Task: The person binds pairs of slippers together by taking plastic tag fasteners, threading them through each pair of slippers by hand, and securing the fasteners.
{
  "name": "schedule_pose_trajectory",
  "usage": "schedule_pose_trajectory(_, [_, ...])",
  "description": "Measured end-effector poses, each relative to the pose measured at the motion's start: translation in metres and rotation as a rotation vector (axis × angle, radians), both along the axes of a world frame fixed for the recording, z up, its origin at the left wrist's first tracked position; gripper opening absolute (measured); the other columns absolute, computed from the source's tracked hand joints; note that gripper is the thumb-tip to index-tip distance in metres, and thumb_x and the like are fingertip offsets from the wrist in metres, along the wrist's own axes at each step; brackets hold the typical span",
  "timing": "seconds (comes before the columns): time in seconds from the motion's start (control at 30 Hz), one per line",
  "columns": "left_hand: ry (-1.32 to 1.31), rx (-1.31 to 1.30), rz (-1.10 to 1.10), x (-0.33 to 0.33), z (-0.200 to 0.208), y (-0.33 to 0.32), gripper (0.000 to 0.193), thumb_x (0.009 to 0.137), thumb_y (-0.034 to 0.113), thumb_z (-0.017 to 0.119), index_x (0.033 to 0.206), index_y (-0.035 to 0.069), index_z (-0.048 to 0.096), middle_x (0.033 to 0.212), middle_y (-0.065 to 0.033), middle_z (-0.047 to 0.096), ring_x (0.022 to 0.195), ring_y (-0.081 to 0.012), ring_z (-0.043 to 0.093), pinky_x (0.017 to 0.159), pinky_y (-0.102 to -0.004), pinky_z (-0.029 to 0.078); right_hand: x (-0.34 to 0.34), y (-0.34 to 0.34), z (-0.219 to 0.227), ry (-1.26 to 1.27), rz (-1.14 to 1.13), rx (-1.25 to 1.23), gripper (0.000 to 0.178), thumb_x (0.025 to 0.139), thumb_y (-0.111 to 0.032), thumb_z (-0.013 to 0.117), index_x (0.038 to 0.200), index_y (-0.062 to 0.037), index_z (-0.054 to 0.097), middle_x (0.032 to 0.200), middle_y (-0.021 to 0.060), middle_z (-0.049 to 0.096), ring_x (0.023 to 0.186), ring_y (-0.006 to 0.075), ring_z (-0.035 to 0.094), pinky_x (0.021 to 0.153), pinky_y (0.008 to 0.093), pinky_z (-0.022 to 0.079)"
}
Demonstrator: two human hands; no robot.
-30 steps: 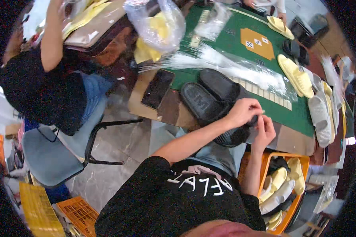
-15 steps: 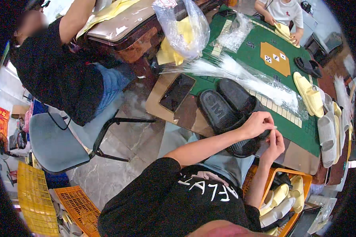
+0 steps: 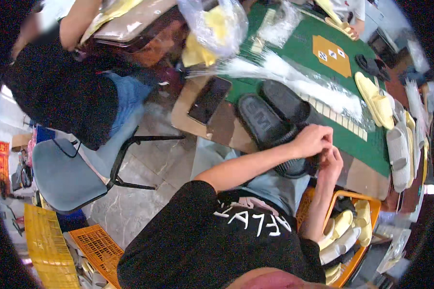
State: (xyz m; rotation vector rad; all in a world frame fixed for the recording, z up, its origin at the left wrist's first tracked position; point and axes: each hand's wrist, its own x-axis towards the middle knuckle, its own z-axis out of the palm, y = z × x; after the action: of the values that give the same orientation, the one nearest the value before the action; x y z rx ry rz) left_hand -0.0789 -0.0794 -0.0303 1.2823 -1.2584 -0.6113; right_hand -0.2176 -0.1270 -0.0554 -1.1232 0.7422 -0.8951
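A pair of black slide sandals (image 3: 264,120) lies side by side at the near edge of the green mat, toes pointing away from me. Over their near ends, my left hand (image 3: 314,140) is closed in a pinch. My right hand (image 3: 330,166) is closed just beside it, fingertips meeting the left ones. Whatever sits between the fingers is too small to make out. Beyond the slides, a fan of thin white plastic strips (image 3: 284,72) spreads out of a clear bag. A dark phone (image 3: 210,101) rests left of the slides.
White tiles (image 3: 340,119) line the green mat (image 3: 306,48). Yellow slides (image 3: 373,98) and grey slides (image 3: 399,156) stand along the right edge. An orange crate (image 3: 374,217) of slides is by my right arm. A person (image 3: 65,91) sits at left near a grey chair (image 3: 65,171); another handles a yellow slide opposite.
The whole view has shifted, so the table sits higher in the picture. My hands stay together over the slides, with the fingers slightly re-set. The person opposite has moved the yellow slide.
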Motion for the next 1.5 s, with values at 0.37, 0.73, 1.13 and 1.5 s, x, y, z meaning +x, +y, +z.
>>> schedule_pose_trajectory(0.37, [-0.575, 0.161, 0.4, 0.067, 0.018, 0.08, 0.041, 0.073, -0.001, 0.058, 0.113, 0.008, 0.052, 0.112, -0.012, 0.051, 0.101, -0.0322, 0.054, 0.083, -0.039, 0.046, -0.027, -0.017, -0.012, 0.295, -0.283, -0.323, 0.021, 0.091, -0.02, 0.052, 0.093, -0.0009, 0.062, 0.074, 0.0003, 0.056, 0.066, 0.0073, 0.051, 0.062, 0.0211, 0.043])
schedule_pose_trajectory(0.73, [-0.669, 0.012, 0.155, 0.016, -0.005, 0.064, 0.015, 0.073, 0.003, 0.051, 0.086, 0.007, 0.057, 0.091, -0.0079, 0.055, 0.074, -0.0305, 0.06, 0.06, -0.0394, 0.049, -0.036, -0.026, -0.028, -0.058, -0.479, -0.315, 0.019, 0.091, -0.017, 0.051, 0.09, -0.0014, 0.062, 0.069, -0.0022, 0.051, 0.06, 0.0039, 0.041, 0.054, 0.0177, 0.033])
schedule_pose_trajectory(1.13, [-0.701, -0.236, 0.941, 0.274, 0.215, 0.043, 0.026, 0.081, 0.014, 0.045, 0.087, -0.004, 0.062, 0.084, -0.024, 0.061, 0.085, -0.0336, 0.06, 0.077, -0.0424, 0.043, -0.043, -0.026, -0.03, 0.078, -0.508, -0.392, 0.019, 0.092, -0.015, 0.05, 0.09, -0.0003, 0.062, 0.07, -0.0016, 0.052, 0.059, 0.0043, 0.042, 0.052, 0.0177, 0.032])
schedule_pose_trajectory(1.5, [-1.154, 0.24, 1.083, 0.388, 0.16, 0.048, 0.043, 0.08, 0.048, 0.055, 0.096, 0.009, 0.064, 0.09, -0.0186, 0.064, 0.085, -0.0365, 0.061, 0.074, -0.044, 0.048, -0.036, -0.023, -0.027, 0.195, -0.482, -0.451, 0.018, 0.091, -0.014, 0.05, 0.089, 0.0001, 0.062, 0.065, -0.0028, 0.048, 0.056, 0.0033, 0.038, 0.05, 0.0173, 0.029])
